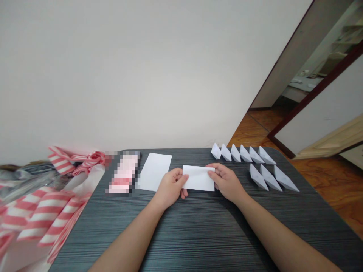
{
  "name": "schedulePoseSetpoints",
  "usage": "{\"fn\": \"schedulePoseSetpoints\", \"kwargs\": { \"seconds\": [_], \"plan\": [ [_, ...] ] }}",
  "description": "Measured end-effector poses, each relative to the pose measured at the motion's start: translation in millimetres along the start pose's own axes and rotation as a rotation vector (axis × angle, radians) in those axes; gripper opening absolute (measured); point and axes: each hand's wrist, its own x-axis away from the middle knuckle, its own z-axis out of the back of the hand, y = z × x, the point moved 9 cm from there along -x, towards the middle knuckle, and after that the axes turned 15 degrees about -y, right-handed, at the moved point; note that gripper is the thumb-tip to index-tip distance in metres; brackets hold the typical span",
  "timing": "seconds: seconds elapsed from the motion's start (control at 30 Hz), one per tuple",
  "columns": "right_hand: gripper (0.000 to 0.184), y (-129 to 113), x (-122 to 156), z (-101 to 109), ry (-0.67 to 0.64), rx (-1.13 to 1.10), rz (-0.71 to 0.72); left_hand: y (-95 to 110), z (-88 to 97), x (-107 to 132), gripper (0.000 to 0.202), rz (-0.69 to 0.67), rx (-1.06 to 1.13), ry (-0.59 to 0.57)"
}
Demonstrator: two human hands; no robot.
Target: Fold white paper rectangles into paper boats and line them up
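A folded white sheet of paper [198, 178] is held just above the dark striped table [198, 234]. My left hand [170, 188] pinches its left edge between thumb and fingers. My right hand [225, 181] grips its right edge the same way. A flat white paper sheet [155, 170] lies on the table just left of my left hand.
Several folded white paper boats [244, 153] stand in a row at the back right, with three more boats [273, 177] in front of them. A blurred pink object [123, 173] lies left of the flat sheet. Red-and-white striped bags [42, 211] crowd the left edge.
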Motion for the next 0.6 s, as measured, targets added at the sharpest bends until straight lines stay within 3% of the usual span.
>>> {"fn": "schedulePoseSetpoints", "kwargs": {
  "seconds": [0.4, 0.6],
  "plan": [
    [0.027, 4.1, -2.6, 1.5, -0.039, 0.123, -0.003, -1.5, -0.6, -0.7, 0.024, 0.003, -0.008, 0.005],
    [0.026, -19.9, -1.1, -6.2, -0.117, 0.337, 0.120, -1.2, -11.6, 0.5, 0.023, 0.053, -0.052, -0.073]
  ]
}}
